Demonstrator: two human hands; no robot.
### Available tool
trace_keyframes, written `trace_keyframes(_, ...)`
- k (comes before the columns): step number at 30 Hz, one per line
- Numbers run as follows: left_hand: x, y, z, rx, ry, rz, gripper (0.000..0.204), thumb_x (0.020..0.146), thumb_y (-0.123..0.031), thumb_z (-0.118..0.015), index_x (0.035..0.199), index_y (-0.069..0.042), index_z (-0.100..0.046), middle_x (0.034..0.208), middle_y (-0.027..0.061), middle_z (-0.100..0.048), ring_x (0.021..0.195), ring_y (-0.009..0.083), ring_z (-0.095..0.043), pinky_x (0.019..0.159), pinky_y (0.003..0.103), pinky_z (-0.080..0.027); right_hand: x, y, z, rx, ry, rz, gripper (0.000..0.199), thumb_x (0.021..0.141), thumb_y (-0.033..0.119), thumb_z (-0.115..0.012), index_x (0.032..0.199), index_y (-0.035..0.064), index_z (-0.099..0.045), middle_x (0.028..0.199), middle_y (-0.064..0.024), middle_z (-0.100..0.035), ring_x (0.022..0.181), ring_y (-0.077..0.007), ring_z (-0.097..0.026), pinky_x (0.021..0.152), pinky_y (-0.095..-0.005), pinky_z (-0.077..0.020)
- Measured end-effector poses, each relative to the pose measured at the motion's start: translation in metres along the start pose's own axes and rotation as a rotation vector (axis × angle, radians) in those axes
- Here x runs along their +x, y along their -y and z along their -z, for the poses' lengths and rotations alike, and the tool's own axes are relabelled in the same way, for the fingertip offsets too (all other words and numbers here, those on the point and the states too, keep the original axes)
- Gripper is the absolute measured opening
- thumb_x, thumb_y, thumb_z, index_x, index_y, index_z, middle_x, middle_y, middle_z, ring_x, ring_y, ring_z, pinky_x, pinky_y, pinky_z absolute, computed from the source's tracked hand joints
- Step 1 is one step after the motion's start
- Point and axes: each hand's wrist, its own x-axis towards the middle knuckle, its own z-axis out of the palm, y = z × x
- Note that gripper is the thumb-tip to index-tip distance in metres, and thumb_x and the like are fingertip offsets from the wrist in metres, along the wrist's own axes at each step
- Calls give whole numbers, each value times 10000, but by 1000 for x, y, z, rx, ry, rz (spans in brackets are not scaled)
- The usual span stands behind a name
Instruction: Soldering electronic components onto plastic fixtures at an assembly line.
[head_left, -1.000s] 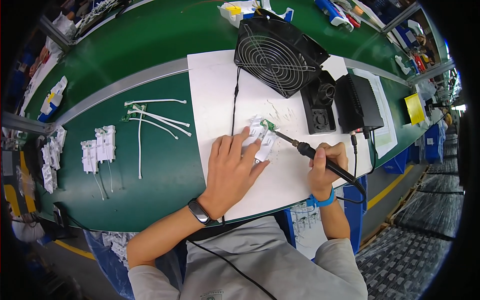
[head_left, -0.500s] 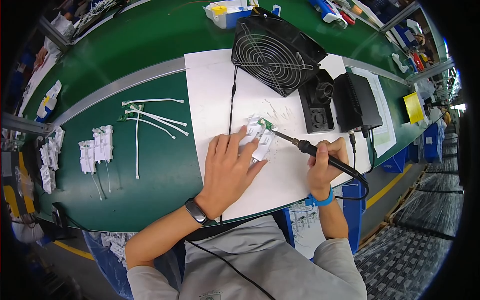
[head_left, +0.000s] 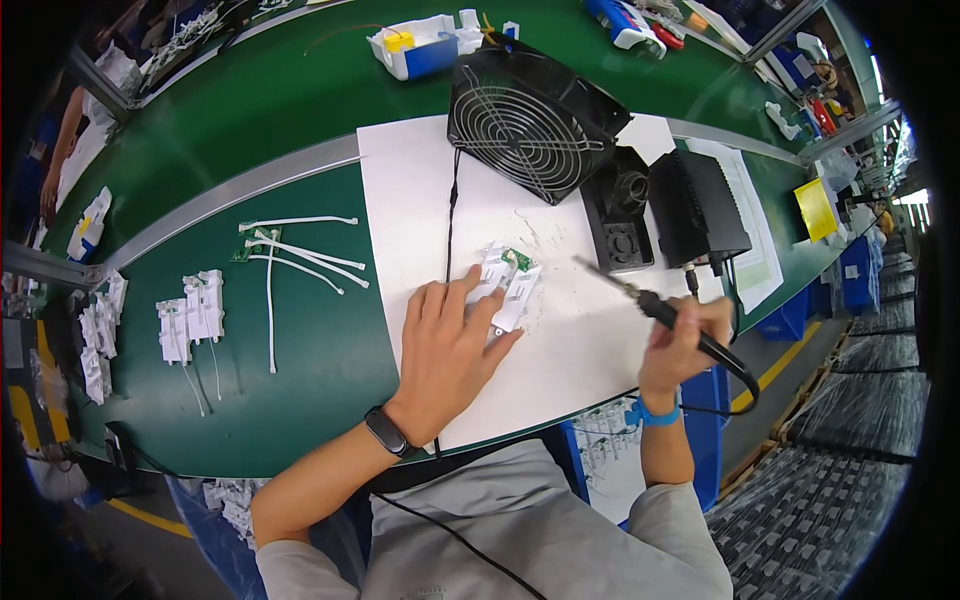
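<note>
Steadying a white plastic housing [head_left: 515, 297] with the soldering iron [head_left: 655, 307] held clear

The housing lies slantwise on the white sheet [head_left: 560, 375], a small green circuit board [head_left: 517, 259] at its far end. The left hand [head_left: 440, 345] rests over its near left part, fingers spread, fingertips on the plastic and thumb by the near edge; it looks like pressing down more than pinching. The right hand [head_left: 687, 340] has thumb and fingers closed around the iron's handle, the tip up to the right of the board and apart from it.

As to progress, the board appears to be in place on the housing, but its joints are too small to judge, so whether the soldering there is finished cannot be told. Dark specks and streaks mark the sheet around it.

Beyond the work stand a black fan [head_left: 525, 130] with a wire guard, a black iron stand [head_left: 622, 245] and a black power unit [head_left: 700, 205]. To the left, white cables [head_left: 315, 258] lie fanned across loose green boards [head_left: 262, 245], seemingly left to be fitted. Farther left, a pair of white housings [head_left: 205, 308] with thin trailing leads looks further along; beside them is a row of white parts [head_left: 98, 340], whose stage is unclear.
</note>
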Motion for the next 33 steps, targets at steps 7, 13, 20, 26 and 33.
trace_keyframes(7, -3, 1, -1, 2, -22, -16, 421, 815, -246, -812, 1149, -18, -693, 1286, 181, -606, 1040, 327, -544, 945, 430, -424, 67, -3, 6, -232, -108, 54, 237, 1005, 114, -652, 830, 51, -505, 630, -6, -511, 521, -48, -448, 482, -222, -302)
trace_keyframes(13, -3, 0, -4, -49, -33, -56, 428, 837, -261, -787, 1165, -5, -684, 1288, 205, -592, 1030, 338, -533, 972, 449, -413, 79, -34, -31, -392, 204, -70, 184, 942, 139, -745, 898, 0, -632, 692, -26, -597, 632, -63, -515, 576, -257, -408)
trace_keyframes(20, -12, 9, -3, 11, -87, -44, 446, 817, -281, -800, 1159, -25, -672, 1274, 192, -610, 1067, 354, -552, 955, 462, -431, 78, -56, -45, -249, 232, -130, 190, 881, 138, -805, 951, 4, -690, 735, -11, -636, 687, -83, -558, 650, -252, -452)
trace_keyframes(26, -17, 15, 7, -94, -108, -61, 422, 833, -261, -758, 1161, -10, -669, 1316, 223, -564, 1147, 370, -525, 1023, 469, -424, 71, -23, -36, -89, 370, -485, 469, 970, 205, -710, 1364, -11, -574, 689, 44, -531, 533, -39, -398, 480, -223, -296)
trace_keyframes(33, -16, 20, 107, -166, -266, 9, 386, 763, -171, -785, 1115, -45, -689, 1278, 182, -602, 1076, 372, -560, 958, 440, -490, -23, 7, -40, -65, 468, -562, 316, 992, 89, -634, 1291, 50, -541, 691, 73, -452, 533, -2, -361, 456, -196, -224)
